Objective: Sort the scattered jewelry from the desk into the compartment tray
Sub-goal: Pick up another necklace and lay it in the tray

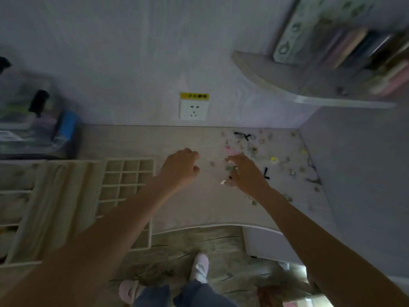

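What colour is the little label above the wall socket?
Yellow with dark print, too blurred to read. The label shows in the head view, above the white socket.

Bare, sleeveless forearms, blue jeans (188, 295), and pale pink slippers (199, 268) with a strap across the top

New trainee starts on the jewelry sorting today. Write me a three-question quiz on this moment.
1. True or false: the scattered jewelry lies on the desk to the right of the compartment tray.
2. Which hand is over the pile? A) left hand B) right hand
3. Fill in: the wall socket sits under a ___ sticker.

Key: 1 true; 2 B; 3 yellow.
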### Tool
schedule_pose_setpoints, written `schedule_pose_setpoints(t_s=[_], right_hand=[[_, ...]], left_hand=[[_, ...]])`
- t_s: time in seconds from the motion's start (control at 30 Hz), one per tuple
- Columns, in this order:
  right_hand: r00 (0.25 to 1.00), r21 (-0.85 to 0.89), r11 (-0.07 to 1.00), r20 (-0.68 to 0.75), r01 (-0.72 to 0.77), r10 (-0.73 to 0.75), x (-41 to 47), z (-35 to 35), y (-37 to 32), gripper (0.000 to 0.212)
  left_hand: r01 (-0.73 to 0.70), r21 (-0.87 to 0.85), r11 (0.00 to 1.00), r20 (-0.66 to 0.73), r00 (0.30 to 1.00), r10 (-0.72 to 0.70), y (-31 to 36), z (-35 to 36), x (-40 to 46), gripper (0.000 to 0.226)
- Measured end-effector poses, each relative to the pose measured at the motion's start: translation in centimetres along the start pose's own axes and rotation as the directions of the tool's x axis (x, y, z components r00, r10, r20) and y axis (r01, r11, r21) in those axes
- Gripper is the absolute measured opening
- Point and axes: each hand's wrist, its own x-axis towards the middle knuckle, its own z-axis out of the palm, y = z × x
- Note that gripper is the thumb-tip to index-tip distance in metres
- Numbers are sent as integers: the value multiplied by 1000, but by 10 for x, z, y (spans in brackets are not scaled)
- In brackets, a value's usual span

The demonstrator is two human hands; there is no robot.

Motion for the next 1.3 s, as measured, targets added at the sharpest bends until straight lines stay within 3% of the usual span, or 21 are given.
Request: schedule_pose_setpoints(t_s=[0.17, 0.3, 0.47, 0.63, 0.77, 1.0, 1.07, 1.17, 1.3], right_hand=[[987, -18, 989, 48, -150, 151, -4, -10, 74, 56], [982, -101, 981, 73, -168, 176, -3, -12, 114, 60], [975, -84, 983, 139, -165, 176, 15, -20, 149, 62], [974, 20, 988, 168, -155, 149, 25, -23, 160, 57], [982, 5, 992, 146, -125, 123, 30, -20, 166, 54], [984, -65, 995, 157, -76, 85, 28, -18, 170, 57], [990, -61, 996, 120, -61, 68, 26, -16, 170, 57], [997, 85, 995, -41, -57, 61, 26, -12, 173, 48], [982, 119, 988, -150, -96, 113, 32, -9, 175, 23]], left_hand=[[-147, -13, 989, 101, 984, 147, 53, 37, 38, 55], [-210, 44, 977, 147, 968, 202, 82, 66, 68, 63], [-172, 98, 980, 219, 965, 147, 109, 84, 97, 69], [-130, 24, 991, 42, 991, 129, 116, 85, 116, 50], [-52, -136, 989, 19, 998, 55, 115, 81, 131, 41], [-139, -113, 984, 129, 980, 153, 114, 88, 134, 53], [-168, -83, 982, 133, 975, 178, 114, 92, 130, 57], [-193, -88, 977, 108, 973, 202, 113, 94, 127, 54], [-217, -38, 975, 107, 970, 220, 113, 96, 125, 56]])
